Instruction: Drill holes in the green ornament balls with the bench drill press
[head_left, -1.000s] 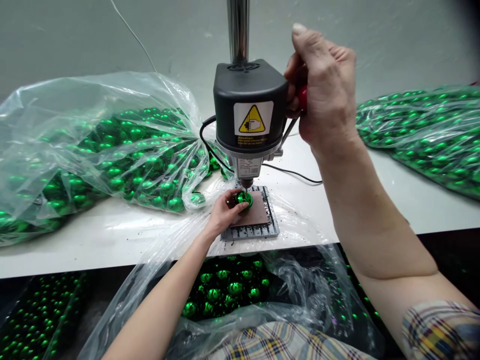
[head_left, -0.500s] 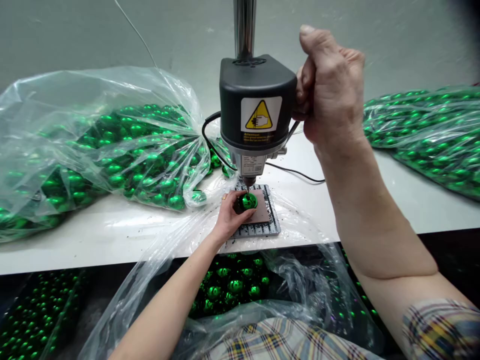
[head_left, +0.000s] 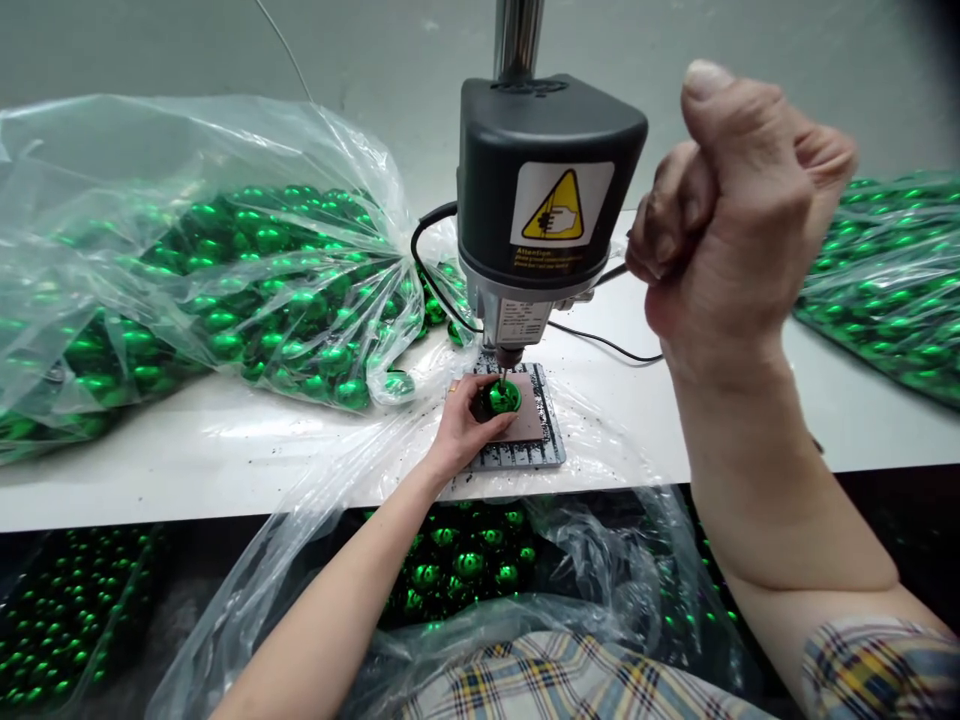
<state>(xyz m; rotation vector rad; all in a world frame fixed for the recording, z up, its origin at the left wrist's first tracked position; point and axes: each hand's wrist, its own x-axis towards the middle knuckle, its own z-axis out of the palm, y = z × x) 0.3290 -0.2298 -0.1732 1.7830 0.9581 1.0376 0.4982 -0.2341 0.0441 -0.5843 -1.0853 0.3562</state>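
A shiny green ball (head_left: 506, 397) rests on a brown pad (head_left: 531, 412) over the slotted metal base (head_left: 517, 458) of a small drill press (head_left: 551, 180). My left hand (head_left: 469, 425) curls round the ball's left side, thumb in front and fingers behind. Directly above, the drill's bit (head_left: 503, 376) meets the top of the ball; whether it has gone in I cannot tell. Up at the right, my right hand (head_left: 739, 205) is closed round the drill press's feed lever (head_left: 611, 274), whose grip end is hidden in the fist.
Clear plastic bags of green balls lie on the white table (head_left: 247, 475), a large one (head_left: 285, 290) at left and another (head_left: 885, 290) at right. Below the table's front edge, more green balls (head_left: 469, 565) sit in an open plastic bag. A black cable (head_left: 615, 350) runs behind the drill.
My right hand has swung to the right and nearer with the lever, and the drill head appears larger and turned. My left hand stays on the ball under the bit.
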